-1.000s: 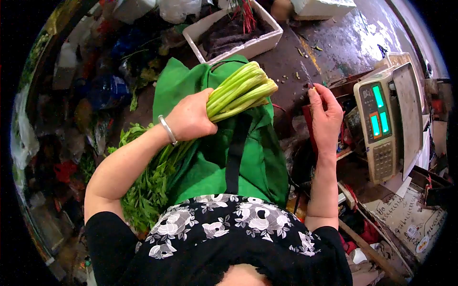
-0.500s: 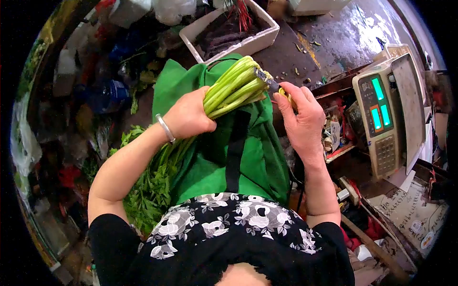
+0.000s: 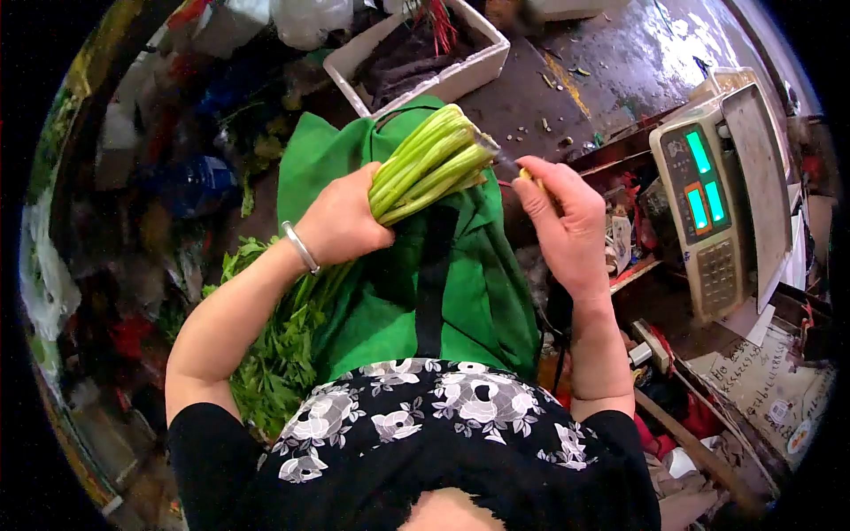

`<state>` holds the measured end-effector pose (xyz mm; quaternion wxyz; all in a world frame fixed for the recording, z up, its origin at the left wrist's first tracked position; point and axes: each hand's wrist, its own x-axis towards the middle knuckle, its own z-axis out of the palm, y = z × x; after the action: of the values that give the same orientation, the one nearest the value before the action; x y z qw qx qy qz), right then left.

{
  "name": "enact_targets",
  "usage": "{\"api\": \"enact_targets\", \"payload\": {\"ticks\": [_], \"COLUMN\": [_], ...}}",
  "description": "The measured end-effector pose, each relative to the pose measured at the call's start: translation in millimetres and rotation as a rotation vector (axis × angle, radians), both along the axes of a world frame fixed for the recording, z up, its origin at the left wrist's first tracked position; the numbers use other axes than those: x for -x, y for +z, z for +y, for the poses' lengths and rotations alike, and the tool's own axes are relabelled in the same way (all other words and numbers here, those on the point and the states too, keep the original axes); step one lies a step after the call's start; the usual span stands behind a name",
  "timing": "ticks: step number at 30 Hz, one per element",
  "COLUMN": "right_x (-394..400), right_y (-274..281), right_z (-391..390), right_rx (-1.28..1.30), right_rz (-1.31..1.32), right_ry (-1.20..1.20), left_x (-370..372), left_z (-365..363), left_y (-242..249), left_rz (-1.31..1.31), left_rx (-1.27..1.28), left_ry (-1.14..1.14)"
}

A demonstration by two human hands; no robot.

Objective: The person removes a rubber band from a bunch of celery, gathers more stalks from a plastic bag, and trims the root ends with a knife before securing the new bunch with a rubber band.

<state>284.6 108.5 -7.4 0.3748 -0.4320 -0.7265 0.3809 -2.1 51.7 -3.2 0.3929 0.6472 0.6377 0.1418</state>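
My left hand [image 3: 343, 217] is wrapped round a bunch of celery [image 3: 429, 168], its cut stalk ends pointing up and right. The leafy tops [image 3: 274, 345] hang down below my left forearm. In my closed right hand [image 3: 565, 208] is a small knife [image 3: 506, 163] with a yellowish handle mostly hidden by the fingers. Its dark blade lies against the stalk ends. Under the celery, a green apron [image 3: 482, 292] with a black strap covers my lap.
A white foam box [image 3: 443, 88] with dark contents stands ahead. To the right is a scale [image 3: 708, 212] with lit green displays. Trimmed bits [image 3: 553, 81] lie scattered on the wet floor. Plastic bags and a blue bottle [image 3: 205, 184] are at the left.
The knife blade has shifted slightly down and inward along the stalk ends, and my right hand has turned a little. My left hand keeps its grip on the celery. The view has shifted slightly.
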Motion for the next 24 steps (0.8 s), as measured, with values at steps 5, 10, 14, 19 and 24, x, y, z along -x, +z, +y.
{"api": "enact_targets", "payload": {"ticks": [5, 10, 14, 19, 24], "right_x": [-11.9, 2.3, 17.2, 30.4, 31.5], "right_y": [-17.8, -15.5, -9.5, -9.6, -36.8], "right_z": [14.9, 0.1, -6.5, -3.1, 18.3], "right_rx": [-0.086, 0.147, 0.030, -0.122, -0.216], "right_rz": [-0.146, 0.136, 0.142, -0.007, -0.040], "right_ry": [-0.378, -0.092, -0.052, -0.031, -0.216], "left_x": [2.9, 17.8, 20.3, 19.8, 23.9], "left_z": [5.1, 18.5, 25.6, 22.1, 20.7], "left_y": [5.4, 9.1, 28.9, 18.5, 5.0], "left_rz": [-0.006, -0.336, -0.419, -0.483, -0.587], "left_rx": [0.130, 0.258, 0.518, 0.654, 0.689], "left_ry": [-0.011, -0.019, 0.001, -0.018, 0.044]}}
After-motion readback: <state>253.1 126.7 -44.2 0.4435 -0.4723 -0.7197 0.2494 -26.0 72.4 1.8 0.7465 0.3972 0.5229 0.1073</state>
